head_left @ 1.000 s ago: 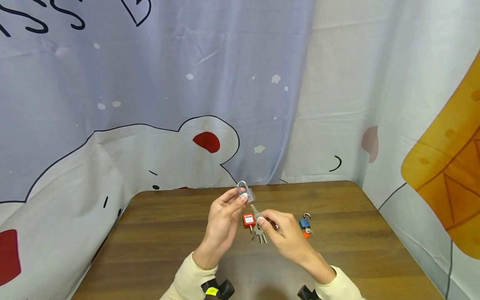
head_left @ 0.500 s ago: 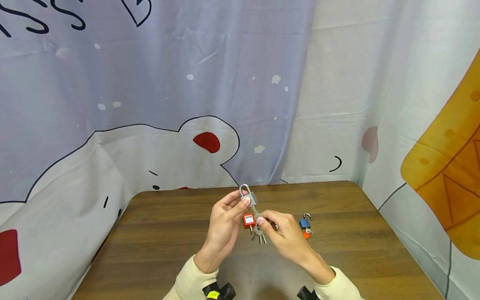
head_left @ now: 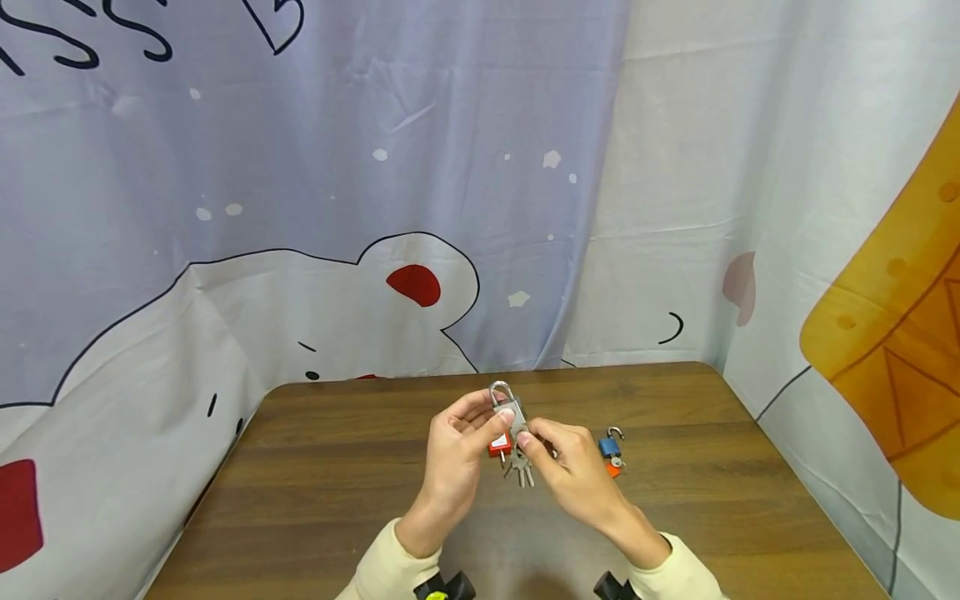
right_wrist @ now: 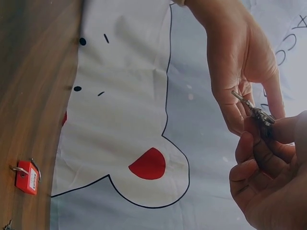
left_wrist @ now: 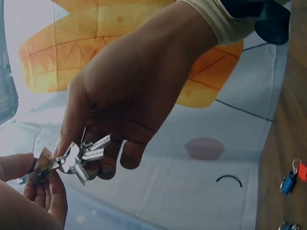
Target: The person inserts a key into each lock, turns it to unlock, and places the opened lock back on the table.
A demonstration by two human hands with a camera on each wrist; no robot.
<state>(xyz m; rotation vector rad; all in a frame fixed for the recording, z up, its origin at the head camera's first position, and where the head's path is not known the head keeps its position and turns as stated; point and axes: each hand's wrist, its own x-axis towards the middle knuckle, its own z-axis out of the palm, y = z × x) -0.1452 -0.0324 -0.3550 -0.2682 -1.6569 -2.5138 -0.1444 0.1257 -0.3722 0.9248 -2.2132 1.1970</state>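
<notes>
My left hand [head_left: 453,467] pinches a small clear-bodied padlock [head_left: 512,410] between thumb and fingers, its silver shackle pointing up. My right hand [head_left: 573,471] pinches one key of a bunch of keys [head_left: 520,471] just below the padlock. That key's head meets the padlock's underside and its blade is out of sight, seemingly inside the lock. In the left wrist view, the other keys [left_wrist: 88,155] fan out below the right fingers. In the right wrist view, fingers hide most of the padlock.
On the wooden table [head_left: 337,492] a red padlock [head_left: 498,448] with a white label lies behind the hands. Farther right are a blue padlock [head_left: 610,447] with its shackle swung out and an orange-red item [head_left: 613,470]. A printed curtain [head_left: 450,167] hangs behind the table.
My left hand has brought the padlock down and right onto the key. The key's blade, visible a second ago, no longer shows. My right hand has barely moved.
</notes>
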